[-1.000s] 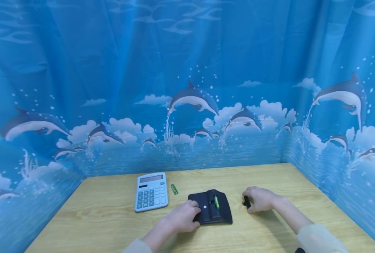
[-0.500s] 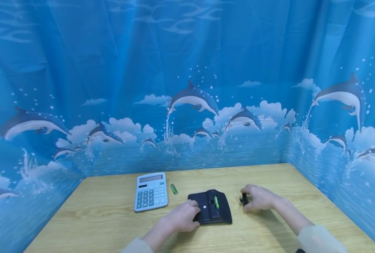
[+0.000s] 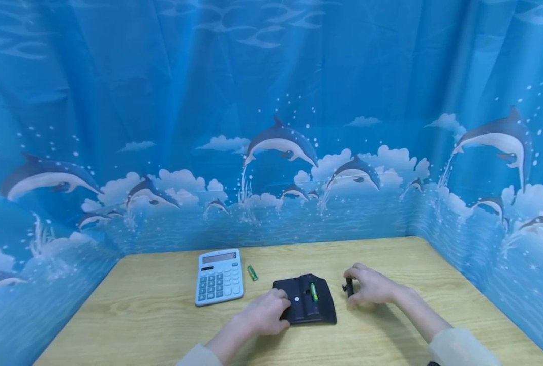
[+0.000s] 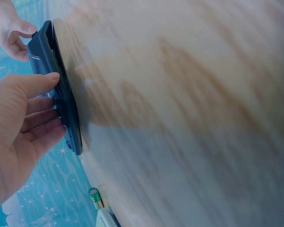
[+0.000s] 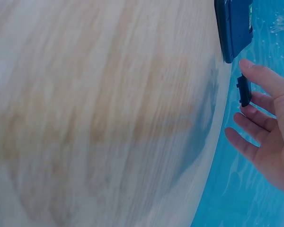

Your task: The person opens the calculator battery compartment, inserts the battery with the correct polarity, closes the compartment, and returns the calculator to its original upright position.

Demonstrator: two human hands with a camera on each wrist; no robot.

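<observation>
A black device [image 3: 324,311], probably a calculator lying face down, has an uncovered battery compartment in its back. One green battery [image 3: 314,292] lies in that compartment. My left hand [image 3: 263,312] grips the device's left edge, thumb and fingers on opposite faces in the left wrist view. Right of the device, my right hand [image 3: 373,286] pinches a small black battery cover [image 5: 244,91] between thumb and finger, its tabs facing the device. Cover and device are apart. The right hand's other fingers are spread loosely in the right wrist view.
A pale blue calculator [image 3: 218,278] lies face up at the back left of the wooden table [image 3: 152,315]. Beside it rests a loose green battery [image 3: 252,273]. A blue curtain [image 3: 198,101] printed with dolphins stands behind the table and along its sides.
My right hand has moved a little left and away from me, bringing the battery cover nearer the device and turning it more upright. The left hand and the device have stayed in place.
</observation>
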